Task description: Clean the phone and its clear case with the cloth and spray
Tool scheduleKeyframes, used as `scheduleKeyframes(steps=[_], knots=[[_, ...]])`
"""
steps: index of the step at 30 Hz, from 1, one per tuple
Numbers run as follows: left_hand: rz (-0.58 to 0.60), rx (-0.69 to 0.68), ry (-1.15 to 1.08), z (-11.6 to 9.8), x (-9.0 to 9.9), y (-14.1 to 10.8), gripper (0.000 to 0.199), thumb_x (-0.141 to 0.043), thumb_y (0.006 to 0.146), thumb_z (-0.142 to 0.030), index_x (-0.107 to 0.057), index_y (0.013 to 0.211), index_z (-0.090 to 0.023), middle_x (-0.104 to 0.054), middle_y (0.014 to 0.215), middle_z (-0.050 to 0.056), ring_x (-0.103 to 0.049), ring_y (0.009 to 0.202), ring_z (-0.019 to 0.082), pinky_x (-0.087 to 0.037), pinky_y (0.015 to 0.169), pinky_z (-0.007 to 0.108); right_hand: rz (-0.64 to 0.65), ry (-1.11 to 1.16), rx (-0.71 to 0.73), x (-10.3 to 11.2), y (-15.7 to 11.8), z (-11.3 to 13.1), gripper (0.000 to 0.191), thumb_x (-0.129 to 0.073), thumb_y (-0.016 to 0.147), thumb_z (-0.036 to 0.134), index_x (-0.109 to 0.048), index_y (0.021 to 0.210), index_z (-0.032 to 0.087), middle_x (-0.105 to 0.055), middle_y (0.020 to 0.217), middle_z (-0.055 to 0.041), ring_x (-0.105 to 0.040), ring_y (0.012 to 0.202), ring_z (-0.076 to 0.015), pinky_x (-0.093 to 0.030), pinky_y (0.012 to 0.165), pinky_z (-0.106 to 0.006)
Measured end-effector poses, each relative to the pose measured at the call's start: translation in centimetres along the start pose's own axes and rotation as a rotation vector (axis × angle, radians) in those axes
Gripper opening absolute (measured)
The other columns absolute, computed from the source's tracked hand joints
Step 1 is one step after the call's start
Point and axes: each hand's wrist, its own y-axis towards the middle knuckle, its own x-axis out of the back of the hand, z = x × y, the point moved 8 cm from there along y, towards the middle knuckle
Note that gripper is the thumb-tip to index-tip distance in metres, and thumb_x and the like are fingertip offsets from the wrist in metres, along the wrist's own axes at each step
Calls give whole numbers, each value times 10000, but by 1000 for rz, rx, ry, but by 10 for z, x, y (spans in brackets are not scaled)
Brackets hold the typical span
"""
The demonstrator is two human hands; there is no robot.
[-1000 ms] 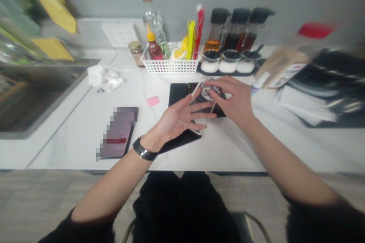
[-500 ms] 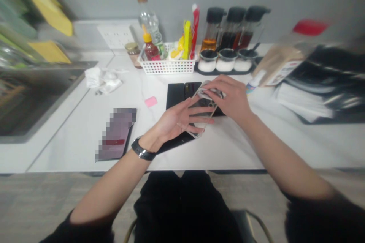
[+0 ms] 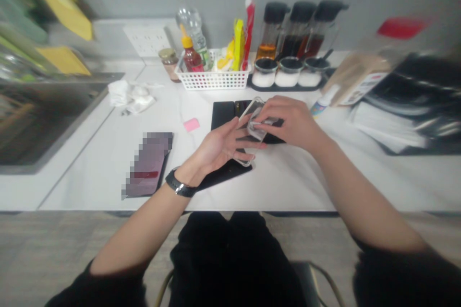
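White counter under a black phone, with a transparent plastic phone case held tilted just above it. The right hand pinches the case with narrowly closed fingers; the left hand spreads its fingers wide beside the lower edge. The carton label is too blurred to read.

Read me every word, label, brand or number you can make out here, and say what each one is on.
Nothing here can be read.
Too blurred to read: the white label on the brown package.
Too blurred to read: the label on the small white bottle.
Too small to read: the label on the glass jar.
Pixelated, so unreadable: the dark flat device.
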Motion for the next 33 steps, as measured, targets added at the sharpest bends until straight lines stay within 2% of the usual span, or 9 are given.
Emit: scheduleKeyframes(steps=[3,5,8,11,15,21,27,30,33], knots=[[73,30,23,3,-5,-2,571,-451,1094,-532,-572,1547,-206,-709,1443,215,-773,1161,379,-636,775,394,-216,-132,-47,15,-3,-8,140,-717,1012,307,-790,911,243,-753,878,-47,-682,847,-229,-514,756,-382],[98,46,3,6,-7,-2,584,-448,1089,-567,-625,1479,-170,-721,1418,227,-769,1167,386,-625,835,426,-295,-116,-48,12,-5,-3,144,-695,1025,297,-787,929,244,-757,887,-49,-685,845,-225,-526,751,-380],[41,32,-89,6,-6,-1,508,-442,1109,-510,-688,1365,-146,-807,1164,165,-801,1011,300,-625,882,424,-239,9,51,-10,-5,20,144,-698,1036,316,-794,948,255,-766,897,-30,-701,852,-200,-547,760,-357],[-1,-29,-200,0,-5,0,438,-444,1123,-400,-638,1468,-211,-790,961,48,-758,752,171,-628,747,312,-88,68,166,-27,-3,41,171,-683,1051,355,-808,966,273,-772,914,-18,-705,904,-193,-538,775,-346],[-3,-70,-192,-9,-4,-2,519,-463,1113,-409,-514,1610,-266,-775,1096,60,-773,837,178,-641,770,315,20,-2,192,-21,-1,35,164,-707,1035,364,-811,939,281,-761,896,-13,-673,897,-209,-491,787,-379],[6,-9,-58,-6,-6,-5,645,-515,1077,-518,-414,1679,-311,-715,1389,168,-737,1247,352,-610,961,451,-132,-221,-29,5,-2,-6,167,-712,1004,294,-778,854,267,-749,877,-37,-641,852,-250,-444,794,-437],[24,1,-101,-1,-9,-3,485,-483,1101,-455,-624,1477,-183,-784,1216,169,-786,1077,311,-638,862,424,-343,-49,-54,-4,-7,13,131,-696,1022,292,-776,922,263,-735,878,-32,-660,842,-223,-501,767,-396],[-47,-86,-137,-6,-5,-1,423,-502,1095,-332,-639,1470,-193,-801,1063,80,-770,820,192,-634,747,322,-204,71,113,-19,-3,35,137,-707,1028,309,-789,921,281,-746,885,-17,-670,871,-210,-512,782,-384],[-96,-146,-148,-11,-1,-2,499,-518,1080,-327,-575,1563,-213,-797,1016,48,-740,744,148,-608,706,264,-41,40,162,-26,0,36,158,-716,1024,334,-805,896,305,-751,877,-6,-656,902,-218,-498,810,-401]])
